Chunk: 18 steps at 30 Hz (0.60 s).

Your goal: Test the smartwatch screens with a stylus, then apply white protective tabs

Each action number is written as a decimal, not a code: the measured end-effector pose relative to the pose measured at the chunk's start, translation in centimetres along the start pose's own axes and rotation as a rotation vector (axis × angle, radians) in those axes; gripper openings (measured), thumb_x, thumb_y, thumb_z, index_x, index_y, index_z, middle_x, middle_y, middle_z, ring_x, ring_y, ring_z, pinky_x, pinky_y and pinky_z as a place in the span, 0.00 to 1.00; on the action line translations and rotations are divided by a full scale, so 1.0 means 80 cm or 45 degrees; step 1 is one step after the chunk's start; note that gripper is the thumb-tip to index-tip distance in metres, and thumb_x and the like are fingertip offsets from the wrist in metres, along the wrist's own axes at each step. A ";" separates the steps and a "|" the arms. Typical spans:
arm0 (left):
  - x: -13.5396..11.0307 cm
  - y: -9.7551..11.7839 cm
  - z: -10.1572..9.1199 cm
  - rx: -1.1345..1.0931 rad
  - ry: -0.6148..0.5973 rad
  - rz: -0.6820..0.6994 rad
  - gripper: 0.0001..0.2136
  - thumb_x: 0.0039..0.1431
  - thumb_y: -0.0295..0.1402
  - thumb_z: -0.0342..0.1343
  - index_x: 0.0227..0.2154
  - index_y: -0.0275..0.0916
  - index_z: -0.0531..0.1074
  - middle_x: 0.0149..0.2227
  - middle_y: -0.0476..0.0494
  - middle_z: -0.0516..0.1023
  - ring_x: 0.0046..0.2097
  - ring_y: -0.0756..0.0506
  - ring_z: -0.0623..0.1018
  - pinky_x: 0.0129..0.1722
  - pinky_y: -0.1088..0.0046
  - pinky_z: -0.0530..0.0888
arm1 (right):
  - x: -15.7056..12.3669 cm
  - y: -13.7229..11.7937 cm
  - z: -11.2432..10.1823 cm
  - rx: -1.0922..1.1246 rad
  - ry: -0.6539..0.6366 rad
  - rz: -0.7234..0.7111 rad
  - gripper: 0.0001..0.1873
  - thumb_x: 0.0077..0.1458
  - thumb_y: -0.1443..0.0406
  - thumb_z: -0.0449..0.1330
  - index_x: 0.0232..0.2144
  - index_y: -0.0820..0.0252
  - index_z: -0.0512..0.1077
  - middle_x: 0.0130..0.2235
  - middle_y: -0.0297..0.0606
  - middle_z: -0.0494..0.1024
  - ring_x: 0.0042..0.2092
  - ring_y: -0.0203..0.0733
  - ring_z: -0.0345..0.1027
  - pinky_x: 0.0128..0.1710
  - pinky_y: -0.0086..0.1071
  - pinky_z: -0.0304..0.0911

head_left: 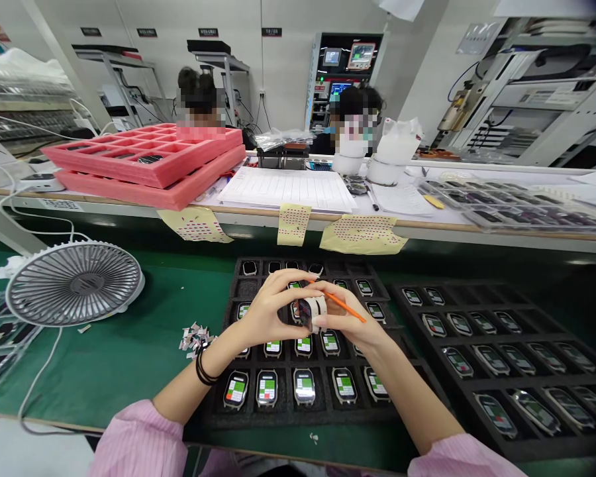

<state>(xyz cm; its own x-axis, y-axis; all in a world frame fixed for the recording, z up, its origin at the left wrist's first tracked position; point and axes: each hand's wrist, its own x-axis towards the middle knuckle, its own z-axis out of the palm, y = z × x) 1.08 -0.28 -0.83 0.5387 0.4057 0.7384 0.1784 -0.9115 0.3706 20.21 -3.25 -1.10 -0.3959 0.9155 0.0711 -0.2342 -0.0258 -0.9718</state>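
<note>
Between both hands, a smartwatch case (316, 310) is turned on its side above the tray, its dark glass facing left and its pale side facing right. My left hand (263, 308) is closed around its edge with thumb and fingers. My right hand (351, 326) pinches the pale side and also holds a thin orange stick (346, 307), which slants across the fingers. Below the hands lies a black foam tray (298, 417) with watches in its pockets, many with lit green-and-white screens. My hands and forearms hide part of it.
A second black foam tray (477, 293) of watches lies at right. Small pink-and-white pieces (196, 338) are heaped left of my wrist, near a round fan (74, 281). Pink foam trays (144, 172) and papers (288, 189) occupy the shelf. Two people sit beyond.
</note>
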 end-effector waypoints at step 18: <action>-0.005 -0.002 -0.002 -0.195 0.002 -0.263 0.22 0.49 0.25 0.61 0.50 0.38 0.72 0.48 0.38 0.79 0.45 0.43 0.80 0.33 0.75 0.77 | -0.032 -0.028 -0.013 -0.470 0.313 -0.817 0.25 0.65 0.54 0.49 0.26 0.52 0.82 0.23 0.38 0.82 0.23 0.46 0.75 0.26 0.42 0.70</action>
<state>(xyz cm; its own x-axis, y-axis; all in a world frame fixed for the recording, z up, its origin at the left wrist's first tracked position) 0.73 -0.26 -1.08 0.5027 0.5826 0.6386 0.1578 -0.7882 0.5949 22.66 -5.15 0.65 -0.0644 0.7701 0.6346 -0.0233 0.6346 -0.7725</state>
